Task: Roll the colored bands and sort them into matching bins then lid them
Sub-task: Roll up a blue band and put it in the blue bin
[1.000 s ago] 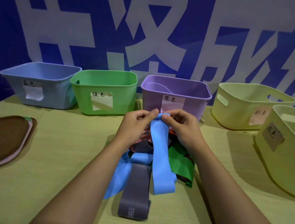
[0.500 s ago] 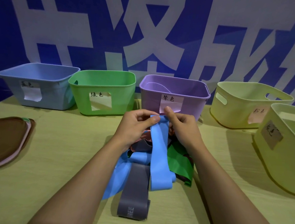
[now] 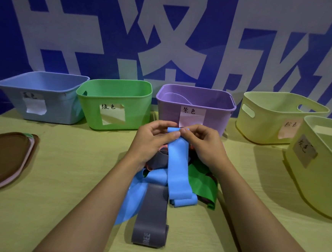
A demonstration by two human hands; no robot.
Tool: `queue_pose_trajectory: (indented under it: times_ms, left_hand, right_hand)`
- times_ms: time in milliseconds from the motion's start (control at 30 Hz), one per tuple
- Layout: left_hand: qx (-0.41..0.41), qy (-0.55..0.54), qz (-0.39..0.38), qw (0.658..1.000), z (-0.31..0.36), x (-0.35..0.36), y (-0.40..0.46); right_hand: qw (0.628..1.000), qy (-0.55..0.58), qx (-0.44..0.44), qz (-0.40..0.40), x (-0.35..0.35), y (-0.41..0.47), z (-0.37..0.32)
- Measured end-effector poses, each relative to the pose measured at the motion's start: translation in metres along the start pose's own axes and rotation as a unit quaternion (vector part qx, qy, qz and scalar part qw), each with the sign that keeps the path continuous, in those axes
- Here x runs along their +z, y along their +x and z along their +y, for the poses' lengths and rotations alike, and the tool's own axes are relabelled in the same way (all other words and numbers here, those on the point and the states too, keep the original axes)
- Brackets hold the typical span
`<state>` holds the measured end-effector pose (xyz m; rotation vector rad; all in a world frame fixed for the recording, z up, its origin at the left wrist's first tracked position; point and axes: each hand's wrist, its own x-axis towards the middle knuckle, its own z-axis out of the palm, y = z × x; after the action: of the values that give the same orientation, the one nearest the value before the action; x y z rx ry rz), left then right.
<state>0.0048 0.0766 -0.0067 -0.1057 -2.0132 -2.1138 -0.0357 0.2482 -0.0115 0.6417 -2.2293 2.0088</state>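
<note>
- Both hands meet at the far end of a blue band (image 3: pixel 177 166), just in front of the purple bin (image 3: pixel 217 118). The left hand (image 3: pixel 152 138) pinches the band's top edge between thumb and fingers; the right hand (image 3: pixel 203 142) pinches the same edge from the other side. That is a two-handed grip on the first small fold of a roll.
- The blue band hangs from the hands and trails toward the viewer, its loose end lying on a heap of other bands on the tabletop (image 3: pixel 68 168).
- In the heap: a grey band (image 3: pixel 150 222) nearest the viewer, a green band (image 3: pixel 202 185) on the right, and more blue material (image 3: pixel 129 200) on the left.
- Along the far edge, from left to right, stand a blue bin (image 3: pixel 45 80), a green bin (image 3: pixel 114 94), the purple bin, and two pale yellow bins (image 3: pixel 271 114), each with a paper label.
- A stack of lids (image 3: pixel 3 156) lies at the near left.
- Risk, as a judgement: the roll is barely begun, so a loose pinch could let the springy band unroll; its trailing end may also drag neighbouring bands along.
</note>
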Motion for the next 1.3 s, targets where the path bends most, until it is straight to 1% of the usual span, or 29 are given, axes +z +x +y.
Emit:
queue_pose_trajectory:
  times_ms: [100, 233, 433, 567, 633, 767, 900, 1067, 1167, 1300]
  left_hand:
    - [-0.02, 0.006, 0.015, 1.0, 0.0021, 0.0014, -0.0014]
    - [-0.005, 0.082, 0.032, 0.996, -0.0059, -0.0032, 0.0026]
    - [0.004, 0.041, 0.029, 0.999, -0.0036, -0.0032, 0.0035]
    - [0.021, 0.028, 0.018, 0.999, -0.0023, -0.001, 0.0024]
    - [0.025, 0.011, 0.011, 1.0, -0.0006, 0.0001, 0.0006]
    - [0.039, 0.001, 0.008, 0.999, -0.0015, -0.0004, 0.0005]
    - [0.05, 0.023, 0.009, 0.998, -0.0008, -0.0014, 0.0007]
    - [0.028, 0.004, 0.001, 1.0, -0.0006, -0.0018, 0.0007]
    - [0.002, -0.001, 0.009, 1.0, -0.0015, -0.0012, 0.0014]
    - [-0.005, 0.058, 0.014, 0.998, -0.007, -0.0034, 0.0032]
  right_hand:
    - [1.0, 0.02, -0.012, -0.016, 0.0014, 0.0012, 0.0024]
    - [0.999, 0.008, -0.033, -0.022, -0.0006, 0.0023, 0.0066]
    - [0.999, 0.025, -0.024, -0.021, 0.0012, -0.0004, 0.0021]
    - [0.999, -0.052, -0.006, 0.01, 0.0019, -0.0016, -0.0003]
    - [0.997, -0.068, -0.001, 0.023, 0.0024, -0.0013, -0.0005]
    - [0.998, -0.059, -0.013, 0.016, 0.002, -0.0009, -0.0013]
    - [0.999, -0.034, -0.009, 0.003, 0.0012, 0.0005, 0.0021]
    - [1.0, -0.004, -0.019, -0.013, -0.0001, 0.0011, 0.0036]
    - [0.999, -0.001, -0.037, -0.025, -0.0005, 0.0008, 0.0027]
    - [0.998, -0.021, -0.058, -0.032, 0.0004, 0.0005, 0.0036]
